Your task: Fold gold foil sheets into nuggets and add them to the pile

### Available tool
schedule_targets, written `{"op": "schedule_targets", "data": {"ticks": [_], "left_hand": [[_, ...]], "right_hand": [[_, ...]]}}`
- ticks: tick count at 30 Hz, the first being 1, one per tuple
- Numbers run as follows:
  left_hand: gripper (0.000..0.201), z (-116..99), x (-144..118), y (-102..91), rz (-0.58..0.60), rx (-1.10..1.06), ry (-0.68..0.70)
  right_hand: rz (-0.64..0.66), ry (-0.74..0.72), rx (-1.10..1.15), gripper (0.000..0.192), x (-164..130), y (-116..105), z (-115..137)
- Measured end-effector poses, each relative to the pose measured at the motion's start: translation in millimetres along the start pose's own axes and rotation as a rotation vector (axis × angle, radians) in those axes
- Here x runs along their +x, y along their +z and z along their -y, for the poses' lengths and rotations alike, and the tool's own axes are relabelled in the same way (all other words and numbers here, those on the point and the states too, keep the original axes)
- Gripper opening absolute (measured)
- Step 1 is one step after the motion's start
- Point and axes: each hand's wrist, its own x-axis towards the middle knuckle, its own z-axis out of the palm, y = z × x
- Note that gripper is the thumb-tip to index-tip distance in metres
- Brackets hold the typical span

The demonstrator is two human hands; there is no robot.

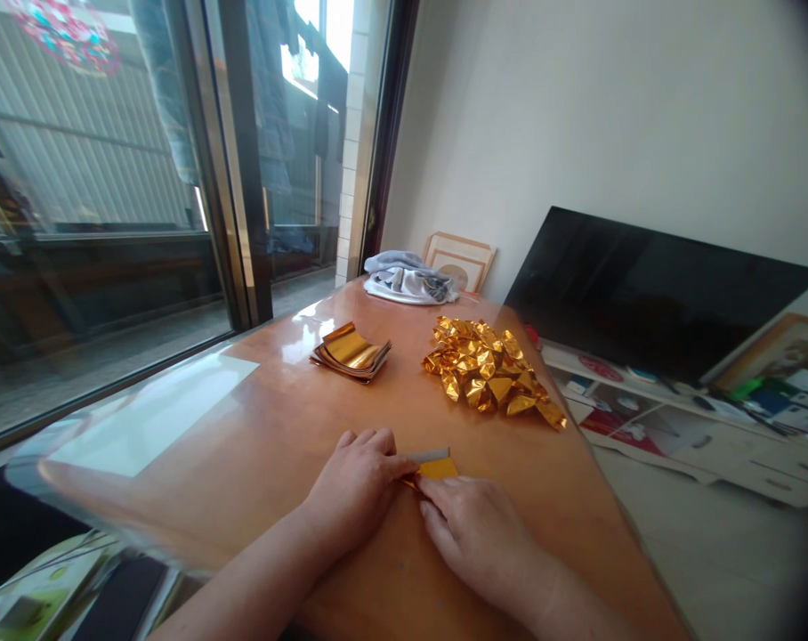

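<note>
A sheet of gold foil paper (439,467), partly folded with a grey strip of its back showing along the far edge, lies on the brown table (277,463). My left hand (360,472) grips its left end, fingers curled and thumb on the paper. From the near side, my right hand (474,525) presses its fingers on the fold; the fingertips partly cover the sheet. Beyond my left hand rests a stack of gold foil sheets (354,350), curling up at the edges. Farther right sits a heap of folded gold foil pieces (488,361).
Folded grey cloth (410,278) and a picture frame (467,258) are at the table's far end. A pale sheet (157,414) lies at the left edge, beside the glass door (110,223). A large television (644,285) stands on the white cabinet (731,454) at right.
</note>
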Motion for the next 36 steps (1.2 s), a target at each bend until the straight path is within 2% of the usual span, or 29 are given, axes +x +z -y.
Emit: {"op": "schedule_targets", "data": {"ticks": [7, 16, 22, 26, 36], "left_hand": [[0.026, 0, 1, -0.5, 0.012, 0.001, 0.009], [0.029, 3, 1, 0.9, 0.015, -0.018, 0.014], [0.032, 4, 2, 1.2, 0.019, -0.036, 0.005], [0.031, 4, 2, 1.8, 0.019, -0.031, 0.007], [0.029, 2, 2, -0.1, 0.024, -0.004, -0.006]], "right_hand": [[0.122, 0.015, -0.071, 0.039, -7, -14, 6], [0.083, 0.009, 0.018, 0.044, -12, -13, -2], [0.065, 0.029, 0.039, 0.037, -11, -16, -8], [0.076, -0.016, 0.064, 0.032, -11, -18, -7], [0.135, -0.047, -0.101, 0.032, -18, -28, 2]]}}
